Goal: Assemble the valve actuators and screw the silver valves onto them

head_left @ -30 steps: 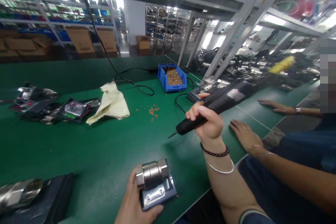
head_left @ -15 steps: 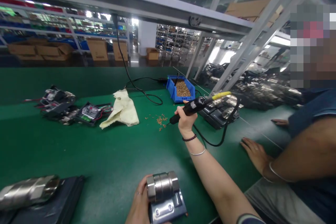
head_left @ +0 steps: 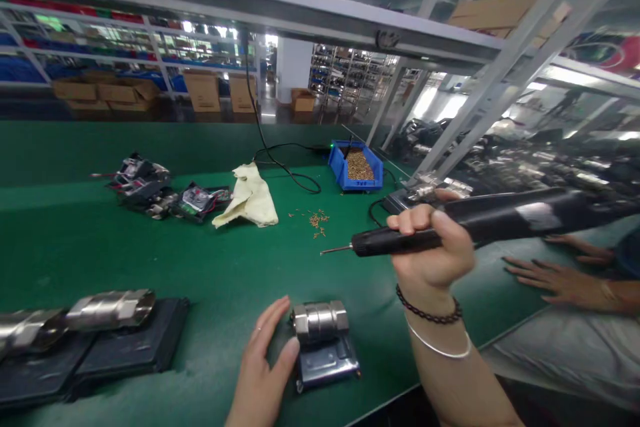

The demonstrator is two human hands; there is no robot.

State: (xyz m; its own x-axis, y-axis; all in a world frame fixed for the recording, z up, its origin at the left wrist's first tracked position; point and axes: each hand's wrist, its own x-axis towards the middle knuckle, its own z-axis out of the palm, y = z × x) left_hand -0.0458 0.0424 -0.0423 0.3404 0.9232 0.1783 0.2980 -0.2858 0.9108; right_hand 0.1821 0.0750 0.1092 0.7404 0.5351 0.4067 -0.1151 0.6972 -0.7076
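My right hand (head_left: 433, 247) is wrapped round a black electric screwdriver (head_left: 505, 217), its bit pointing left above the green table. Whether a screw sits on the bit's tip I cannot tell. My left hand (head_left: 265, 360) has thumb and fingers spread beside a metal valve fitting (head_left: 320, 320) on a dark housing (head_left: 327, 361). The thumb is close to the housing's left edge; contact is unclear. Small brass-coloured screws (head_left: 317, 220) lie loose beyond the bit. A blue bin (head_left: 345, 177) behind them holds many more.
More fittings on dark housings (head_left: 125, 340) lie at the left front. A pale yellow cloth (head_left: 253, 197) and opened units with wires (head_left: 145, 187) are farther back. A black cable (head_left: 257, 117) hangs to the table. Another person's hand (head_left: 560, 280) rests at the right.
My right hand has drawn the screwdriver back from the loose screws, toward me and rightward. My left hand has let go of the fitting's housing and spread its fingers. The view has shifted.
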